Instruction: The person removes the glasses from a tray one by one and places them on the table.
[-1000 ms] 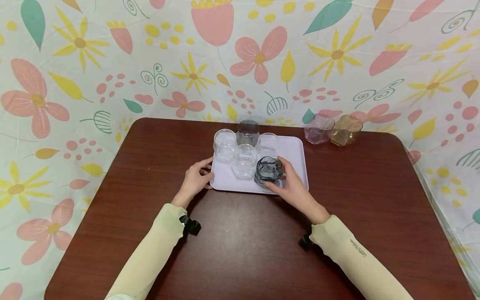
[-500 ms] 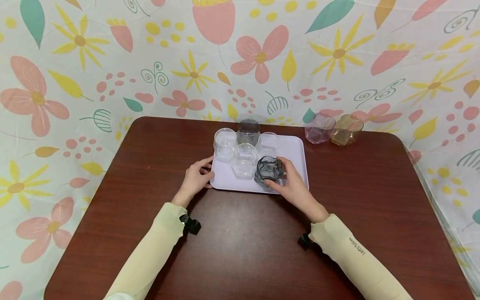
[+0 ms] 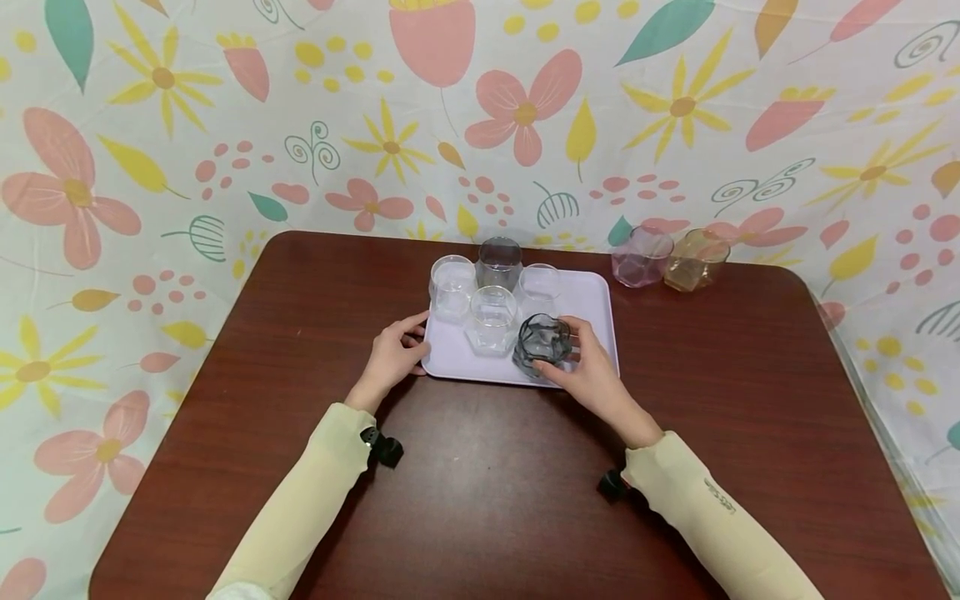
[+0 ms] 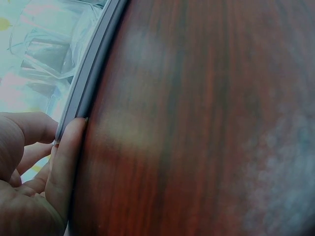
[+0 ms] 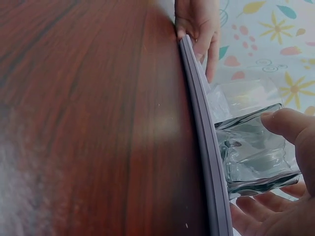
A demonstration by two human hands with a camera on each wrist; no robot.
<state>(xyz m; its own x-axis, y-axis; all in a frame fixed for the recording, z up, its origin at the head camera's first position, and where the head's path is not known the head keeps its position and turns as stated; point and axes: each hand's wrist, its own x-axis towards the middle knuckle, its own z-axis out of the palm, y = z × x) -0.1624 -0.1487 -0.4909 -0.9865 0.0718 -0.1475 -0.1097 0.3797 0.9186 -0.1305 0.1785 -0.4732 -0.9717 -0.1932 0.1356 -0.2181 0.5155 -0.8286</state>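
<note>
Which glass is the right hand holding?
The grey glass nearest the front of the tray. The right hand grips only that one; the other grey glass stands farther back.

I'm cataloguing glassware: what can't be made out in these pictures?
Head: base of the rear smoked glass, obscured by the front clear glass.
Left wrist: how many clear glasses overlap; blurred, cut off by the top edge.
Right wrist: base of the dark glass, hidden by the tray.

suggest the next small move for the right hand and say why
I would probably have the right hand ease its grip on the dark wavy glass: its base appears to sit on the tray, the left hand holds the tray's left edge, and the pink glass and amber glass stand off the tray.
</note>
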